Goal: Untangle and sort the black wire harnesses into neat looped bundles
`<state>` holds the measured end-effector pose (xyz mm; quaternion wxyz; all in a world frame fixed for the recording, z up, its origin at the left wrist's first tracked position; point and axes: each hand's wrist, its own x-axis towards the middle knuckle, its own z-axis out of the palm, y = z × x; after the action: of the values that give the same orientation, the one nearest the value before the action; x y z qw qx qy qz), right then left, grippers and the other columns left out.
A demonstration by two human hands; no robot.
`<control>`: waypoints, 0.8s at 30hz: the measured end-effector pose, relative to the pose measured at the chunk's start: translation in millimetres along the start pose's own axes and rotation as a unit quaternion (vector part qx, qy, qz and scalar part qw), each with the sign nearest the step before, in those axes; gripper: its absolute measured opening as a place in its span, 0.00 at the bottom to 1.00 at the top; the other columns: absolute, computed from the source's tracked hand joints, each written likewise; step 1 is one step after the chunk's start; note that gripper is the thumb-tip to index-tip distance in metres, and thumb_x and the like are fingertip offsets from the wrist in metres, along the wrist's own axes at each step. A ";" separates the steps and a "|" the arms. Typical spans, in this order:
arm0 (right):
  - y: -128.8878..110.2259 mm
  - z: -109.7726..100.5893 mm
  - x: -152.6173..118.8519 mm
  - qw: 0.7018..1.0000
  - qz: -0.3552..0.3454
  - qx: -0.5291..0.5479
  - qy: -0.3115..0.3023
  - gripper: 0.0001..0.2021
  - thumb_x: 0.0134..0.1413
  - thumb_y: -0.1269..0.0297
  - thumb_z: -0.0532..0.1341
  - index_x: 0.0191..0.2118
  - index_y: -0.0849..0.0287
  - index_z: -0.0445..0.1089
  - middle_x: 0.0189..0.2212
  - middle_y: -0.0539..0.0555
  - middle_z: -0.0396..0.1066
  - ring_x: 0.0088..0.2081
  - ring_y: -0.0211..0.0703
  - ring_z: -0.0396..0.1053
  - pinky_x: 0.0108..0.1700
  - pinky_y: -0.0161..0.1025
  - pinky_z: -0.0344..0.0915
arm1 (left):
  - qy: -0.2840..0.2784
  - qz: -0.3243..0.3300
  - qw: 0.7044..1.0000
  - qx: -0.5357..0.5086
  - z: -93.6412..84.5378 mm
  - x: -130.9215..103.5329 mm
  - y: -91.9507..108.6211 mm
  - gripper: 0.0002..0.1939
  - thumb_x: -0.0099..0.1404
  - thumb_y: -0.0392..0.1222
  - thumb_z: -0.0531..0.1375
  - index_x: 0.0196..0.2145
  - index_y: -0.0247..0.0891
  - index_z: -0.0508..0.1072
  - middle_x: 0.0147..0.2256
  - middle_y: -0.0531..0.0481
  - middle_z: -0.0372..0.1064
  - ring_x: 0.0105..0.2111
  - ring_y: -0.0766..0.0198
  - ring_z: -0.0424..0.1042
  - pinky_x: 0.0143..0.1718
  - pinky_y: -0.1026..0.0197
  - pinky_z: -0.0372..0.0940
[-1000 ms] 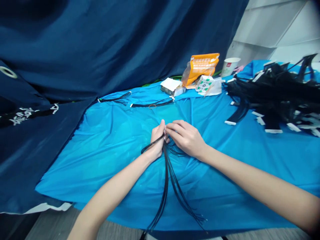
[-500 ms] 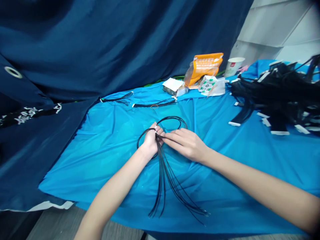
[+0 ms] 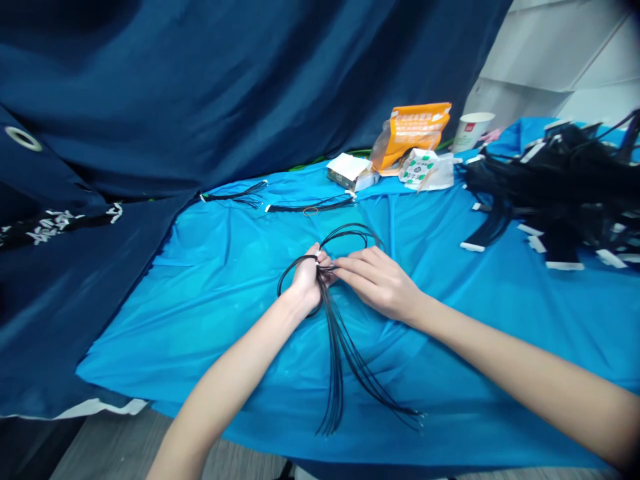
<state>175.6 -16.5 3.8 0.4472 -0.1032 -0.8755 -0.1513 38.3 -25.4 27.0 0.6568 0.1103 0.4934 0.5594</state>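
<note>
A bundle of thin black wires (image 3: 334, 353) hangs from my left hand (image 3: 306, 279), which is closed around its gathered part near a small white connector (image 3: 319, 252). Some of the wires curve into loops above and to the left of the hand. Their loose ends fan out toward me over the blue cloth (image 3: 225, 300). Just right of the connector, my right hand (image 3: 383, 283) pinches black wires between thumb and fingers. The fingertips of the two hands are close together, and part of the bundle is hidden by them.
A large heap of black cables with white connectors (image 3: 565, 193) lies at the right. Two short wire bundles lie farther back, one with a rubber band (image 3: 311, 211). An open small box (image 3: 353, 175), an orange pouch (image 3: 415, 133) and a paper cup (image 3: 473, 131) stand behind.
Both hands have shifted slightly right with the wires. My right fingertips have drawn a little away from the left hand, and the hanging wire ends have swung right.
</note>
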 end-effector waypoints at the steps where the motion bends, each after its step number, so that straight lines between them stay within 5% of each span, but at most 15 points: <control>1: -1.1 1.9 0.2 1.000 -0.009 0.013 0.008 0.07 0.56 0.76 0.56 0.40 0.69 0.68 0.39 0.61 0.73 0.38 0.46 0.66 0.36 0.43 0.64 | 0.003 0.006 1.000 -0.003 -0.8 0.9 -0.6 0.25 0.66 0.52 0.46 0.15 0.38 0.51 0.13 0.58 0.43 0.14 0.74 0.43 0.18 0.65 0.43; 14: -4.9 12.4 4.7 0.997 -0.055 -0.003 0.056 0.05 0.55 0.77 0.57 0.35 0.68 0.71 0.34 0.57 0.75 0.34 0.44 0.69 0.29 0.40 0.67 | 0.019 -0.003 0.999 -0.039 -1.1 6.3 -4.4 0.24 0.69 0.44 0.42 0.14 0.38 0.50 0.14 0.57 0.42 0.14 0.73 0.43 0.18 0.64 0.40; 24: -8.2 10.1 4.6 0.997 -0.060 -0.026 0.029 0.08 0.56 0.76 0.55 0.35 0.66 0.72 0.33 0.55 0.75 0.31 0.42 0.69 0.28 0.38 0.66 | 0.003 -0.014 0.996 -0.084 -2.4 10.0 -8.0 0.23 0.68 0.43 0.44 0.15 0.37 0.50 0.12 0.58 0.43 0.12 0.74 0.45 0.14 0.68 0.41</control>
<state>162.7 -20.3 0.5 0.4600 -0.0577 -0.8624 -0.2034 40.3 -20.7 14.9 0.6701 0.0463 0.4485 0.5896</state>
